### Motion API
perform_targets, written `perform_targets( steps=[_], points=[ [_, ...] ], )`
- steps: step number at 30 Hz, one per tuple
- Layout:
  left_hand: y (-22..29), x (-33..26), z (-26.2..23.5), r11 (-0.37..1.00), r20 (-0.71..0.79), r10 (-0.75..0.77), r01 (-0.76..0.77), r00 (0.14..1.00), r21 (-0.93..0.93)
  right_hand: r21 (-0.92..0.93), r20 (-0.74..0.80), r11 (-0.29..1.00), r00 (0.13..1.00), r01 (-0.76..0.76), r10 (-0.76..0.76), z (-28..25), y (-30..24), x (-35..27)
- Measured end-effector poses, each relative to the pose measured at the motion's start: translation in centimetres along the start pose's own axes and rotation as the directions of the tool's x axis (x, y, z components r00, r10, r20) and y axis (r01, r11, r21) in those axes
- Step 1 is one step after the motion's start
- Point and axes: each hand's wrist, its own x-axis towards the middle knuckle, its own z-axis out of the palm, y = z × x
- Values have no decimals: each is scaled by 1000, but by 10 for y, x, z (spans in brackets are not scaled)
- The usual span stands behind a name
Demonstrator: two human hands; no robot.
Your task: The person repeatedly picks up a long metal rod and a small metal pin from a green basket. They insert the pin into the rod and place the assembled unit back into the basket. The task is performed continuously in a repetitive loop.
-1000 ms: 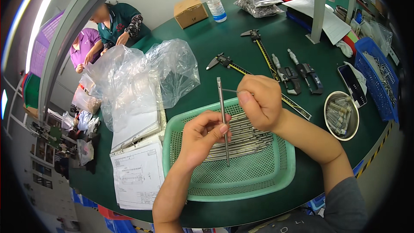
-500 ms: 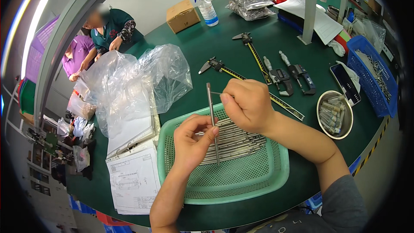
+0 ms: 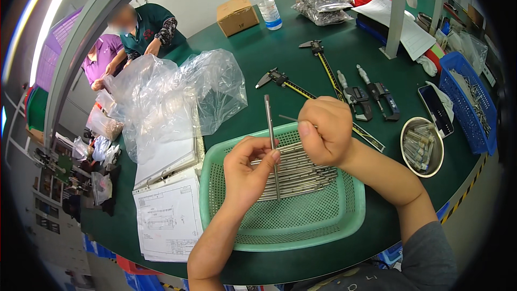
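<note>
My left hand [image 3: 246, 170] pinches a slim metal rod [image 3: 269, 116] between thumb and fingers, nearly upright above the green mesh basket [image 3: 291, 241]. A small mark, perhaps a hole, shows near the rod's upper end. My right hand [image 3: 327, 132] is closed in a fist around a thin metal pin [image 3: 288, 118]. The pin's free end points left toward the rod, with a small gap between them. Below both hands, many similar metal rods [image 3: 315, 178] lie side by side in the basket.
Calipers [image 3: 323, 67] and digital micrometers [image 3: 383, 97] lie beyond my right hand. A metal bowl of small tubes [image 3: 421, 148], a phone [image 3: 435, 110] and a blue basket [image 3: 458, 83] are at right. Left are an open binder [image 3: 168, 215] and clear plastic bags [image 3: 177, 97]; two people work beyond.
The thin pin in my right hand has drawn back from the rod's upper end, slightly right and down. My left hand keeps its hold on the rod. The whole view has shifted a little.
</note>
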Motion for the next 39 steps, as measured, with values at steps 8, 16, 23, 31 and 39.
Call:
perform_targets(
  steps=[8, 16, 23, 31, 39],
  points=[
    [2, -3, 0, 993, 35, -49, 53, 998, -110, 33, 66, 999, 998, -17, 14, 3, -1, -1],
    [0, 4, -1, 997, 53, -18, 22, 998, -77, -29, 123, 999, 992, -26, 29, 3, 0, 0],
    [-7, -2, -13, 994, -21, 19, -17, 1000, 106, -205, 273, 979, 960, -4, 61, 17, -1, -8],
    [6, -9, 3, 973, 40, -133, 138, 990, -183, -150, 80, 989, 996, -17, 29, 21, -1, -11],
    [6, 4, -6, 884, 197, -255, 311, 947, -349, -139, 85, 989, 994, -52, 64, 6, 0, -2]
  ],
)
